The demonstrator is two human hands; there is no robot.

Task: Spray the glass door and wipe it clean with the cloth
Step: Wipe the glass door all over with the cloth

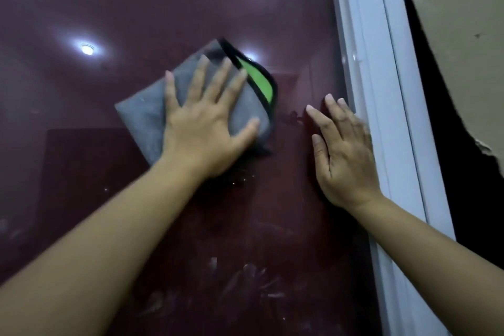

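Note:
The glass door (136, 8) fills most of the view, dark reddish and reflecting ceiling lights. A folded grey cloth (141, 117) with a black hem and a green patch lies flat against the glass. My left hand (204, 123) presses on it with spread, straight fingers. My right hand (343, 150) rests flat on the bare glass to the right, fingers straight, close to the white door frame (381, 90). No spray bottle is in view.
Smears and streaks mark the lower glass (259, 281). Right of the white frame is a dark gap (436, 144) and a beige wall (463, 22) with a ragged edge.

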